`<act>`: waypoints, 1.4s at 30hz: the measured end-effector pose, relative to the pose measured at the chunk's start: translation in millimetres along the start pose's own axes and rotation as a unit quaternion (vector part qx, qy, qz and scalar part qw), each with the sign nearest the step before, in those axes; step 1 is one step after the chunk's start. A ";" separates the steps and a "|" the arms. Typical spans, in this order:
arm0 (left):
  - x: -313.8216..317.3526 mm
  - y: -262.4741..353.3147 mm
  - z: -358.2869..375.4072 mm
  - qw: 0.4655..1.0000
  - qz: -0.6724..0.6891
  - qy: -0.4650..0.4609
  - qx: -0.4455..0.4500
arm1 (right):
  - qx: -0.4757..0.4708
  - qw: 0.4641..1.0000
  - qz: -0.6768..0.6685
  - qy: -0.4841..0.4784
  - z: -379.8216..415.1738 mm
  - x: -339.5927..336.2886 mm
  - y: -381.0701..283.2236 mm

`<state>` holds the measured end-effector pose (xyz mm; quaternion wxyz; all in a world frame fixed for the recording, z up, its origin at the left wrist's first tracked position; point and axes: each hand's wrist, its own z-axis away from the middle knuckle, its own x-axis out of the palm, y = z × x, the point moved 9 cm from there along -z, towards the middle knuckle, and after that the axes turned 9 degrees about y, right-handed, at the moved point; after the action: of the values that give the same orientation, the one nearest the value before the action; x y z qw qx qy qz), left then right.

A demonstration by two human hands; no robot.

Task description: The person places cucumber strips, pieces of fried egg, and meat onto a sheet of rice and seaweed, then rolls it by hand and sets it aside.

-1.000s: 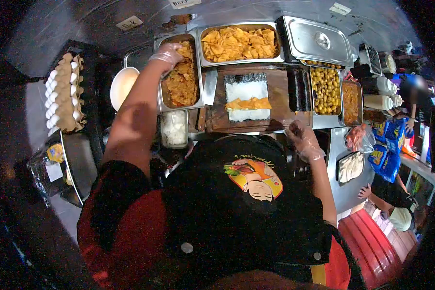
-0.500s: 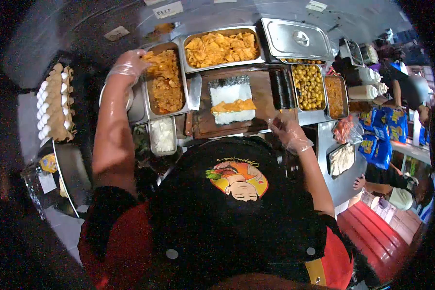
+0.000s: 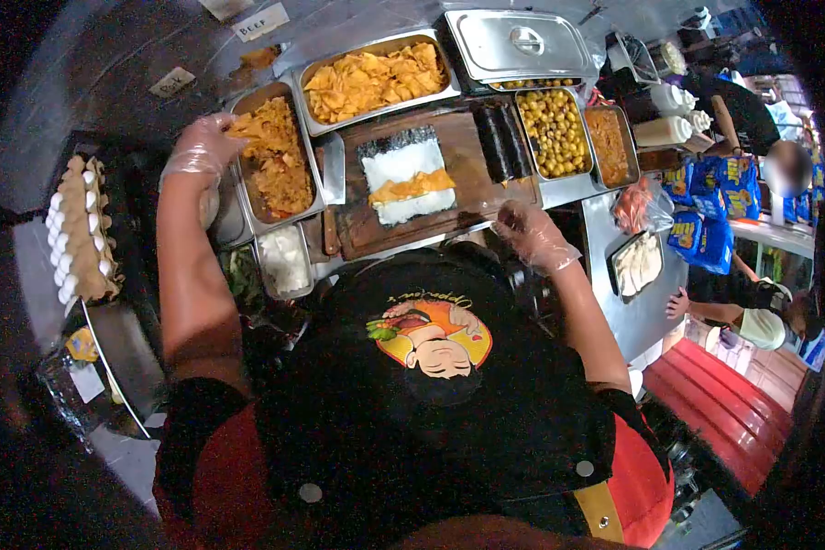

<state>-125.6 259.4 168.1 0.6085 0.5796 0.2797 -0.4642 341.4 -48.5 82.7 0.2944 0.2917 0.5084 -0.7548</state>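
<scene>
Left hand point(image 3: 203, 148), gloved, pinching orange filling point(image 3: 270, 165) at its pan's left edge; right hand point(image 3: 533, 236), curled, contents unclear, near cutting board point(image 3: 467, 151); rice-covered seaweed sheet point(image 3: 399, 165), on board.

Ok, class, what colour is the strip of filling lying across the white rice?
The strip of filling is orange, seen best in the current head view.

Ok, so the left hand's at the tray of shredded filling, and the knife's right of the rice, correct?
The knife is left of the rice, not right, in the head view; the left hand is at the tray of shredded filling.
</scene>
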 end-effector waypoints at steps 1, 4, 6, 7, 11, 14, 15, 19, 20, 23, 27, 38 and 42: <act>8.8 -0.1 2.0 1.000 -0.001 -0.002 0.001 | 0.016 1.000 0.004 -0.022 1.9 0.3 0.9; 25.1 58.3 21.6 0.999 -0.037 -0.003 0.030 | 0.045 0.998 0.005 -0.033 7.6 -8.4 -12.7; 71.2 71.2 21.2 0.997 0.038 -0.063 0.033 | 0.021 0.999 -0.020 -0.016 6.8 -4.3 -1.6; 106.3 62.9 10.5 0.989 0.087 -0.077 0.089 | 0.026 0.999 -0.018 -0.015 6.1 -3.8 3.0; 153.7 159.7 42.4 0.984 0.060 -0.136 0.093 | -0.067 0.994 -0.071 0.047 -7.8 -4.4 -8.8; 224.5 165.4 39.6 0.982 0.055 -0.162 0.078 | -0.010 1.000 -0.004 -0.016 -26.9 12.3 3.7; 248.9 159.7 42.2 0.977 0.037 -0.204 0.050 | -0.009 1.000 -0.001 -0.023 -35.8 18.3 6.6; 306.4 124.0 44.1 0.979 -0.001 -0.179 0.101 | -0.070 0.996 0.034 -0.033 -70.3 34.3 -6.5; 303.6 116.9 45.4 0.979 -0.015 -0.190 0.078 | -0.082 0.996 0.012 -0.044 -79.1 36.4 -16.4; 299.1 97.7 47.5 0.973 -0.061 -0.221 0.025 | -0.077 0.991 0.019 -0.109 -113.4 75.4 -4.2; 319.5 63.7 45.1 0.979 0.128 -0.137 0.080 | -0.226 0.972 0.015 -0.056 -141.7 76.8 -49.7; 300.0 110.8 46.8 0.994 0.051 -0.038 0.092 | -0.355 0.920 0.137 -0.090 -170.1 120.5 -81.6; 274.2 118.7 56.3 0.994 -0.019 -0.107 0.019 | -0.330 0.922 0.127 -0.156 -178.6 131.6 -70.2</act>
<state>82.0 126.9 -10.2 0.6148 0.5328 0.2153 -0.5402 228.1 121.5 -28.7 0.5428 0.1192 0.6350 -0.5366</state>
